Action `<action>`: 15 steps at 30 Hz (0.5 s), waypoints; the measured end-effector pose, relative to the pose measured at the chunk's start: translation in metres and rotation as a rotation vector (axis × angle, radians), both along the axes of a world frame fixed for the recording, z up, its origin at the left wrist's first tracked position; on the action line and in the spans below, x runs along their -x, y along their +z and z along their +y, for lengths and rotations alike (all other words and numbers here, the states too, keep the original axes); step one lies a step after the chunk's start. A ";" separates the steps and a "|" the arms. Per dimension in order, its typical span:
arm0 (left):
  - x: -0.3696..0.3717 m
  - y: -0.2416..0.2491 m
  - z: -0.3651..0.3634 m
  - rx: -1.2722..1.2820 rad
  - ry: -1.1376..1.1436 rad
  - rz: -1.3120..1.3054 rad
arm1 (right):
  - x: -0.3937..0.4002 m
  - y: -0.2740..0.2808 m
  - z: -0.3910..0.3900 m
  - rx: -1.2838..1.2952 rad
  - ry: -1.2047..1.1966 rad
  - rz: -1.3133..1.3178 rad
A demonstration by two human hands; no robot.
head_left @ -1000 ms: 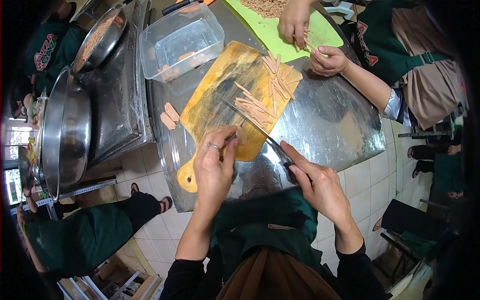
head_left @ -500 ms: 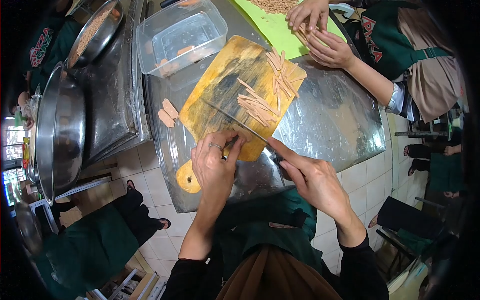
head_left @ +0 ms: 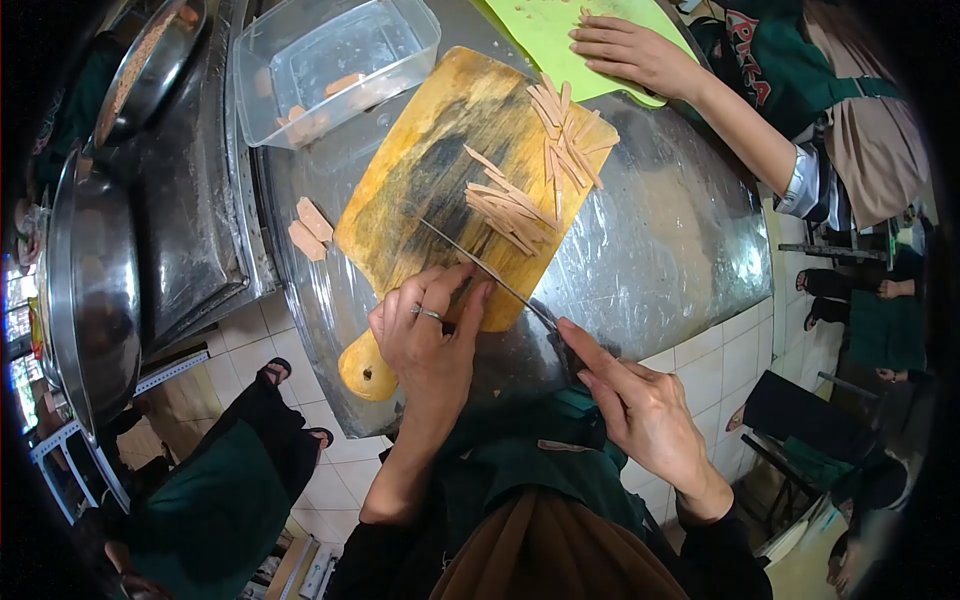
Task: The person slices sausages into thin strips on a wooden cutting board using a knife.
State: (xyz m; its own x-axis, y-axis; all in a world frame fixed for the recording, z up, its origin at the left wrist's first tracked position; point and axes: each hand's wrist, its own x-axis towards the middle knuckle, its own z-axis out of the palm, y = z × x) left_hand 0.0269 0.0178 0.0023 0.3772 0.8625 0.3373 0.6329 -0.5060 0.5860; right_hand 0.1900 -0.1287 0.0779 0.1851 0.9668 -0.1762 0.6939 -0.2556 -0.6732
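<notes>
My right hand [head_left: 645,410] grips a kitchen knife [head_left: 485,265], forefinger stretched towards its blade. The blade slants over the wooden cutting board [head_left: 400,160]. My left hand [head_left: 430,325], with a ring on one finger, is closed, fingertips pressed on the board beside the blade. The fingers mostly hide the pinkish slice beneath them. Thin pinkish strips, seemingly cut processed meat, lie in a near pile [head_left: 510,215] and a farther pile [head_left: 565,140] on the right half of the board.
Pinkish pieces [head_left: 311,229] lie on the metal table [head_left: 660,240] left of the board. A clear plastic box [head_left: 340,75] holds more. Opposite, another person's hand [head_left: 640,55] rests on a green mat [head_left: 600,15]. Large metal bowls [head_left: 95,290] stand at left.
The view has shifted slightly. My hands stay close together at the board's near end, knife still held. The other person's hands have parted; one now lies flat on the green mat.
</notes>
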 end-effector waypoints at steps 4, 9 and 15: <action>-0.002 0.003 0.000 0.005 0.019 0.012 | -0.004 0.009 0.006 0.074 0.008 0.032; -0.002 0.003 0.001 -0.005 0.018 0.016 | -0.003 -0.003 0.011 -0.009 0.008 0.020; -0.001 0.000 0.001 -0.008 0.030 0.037 | -0.007 -0.015 0.042 0.022 0.070 -0.015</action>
State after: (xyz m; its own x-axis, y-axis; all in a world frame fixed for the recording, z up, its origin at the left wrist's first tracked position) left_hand 0.0278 0.0186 0.0026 0.3636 0.8710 0.3304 0.6687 -0.4910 0.5583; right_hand 0.1965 -0.0863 0.0632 0.1199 0.9733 -0.1955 0.7203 -0.2209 -0.6576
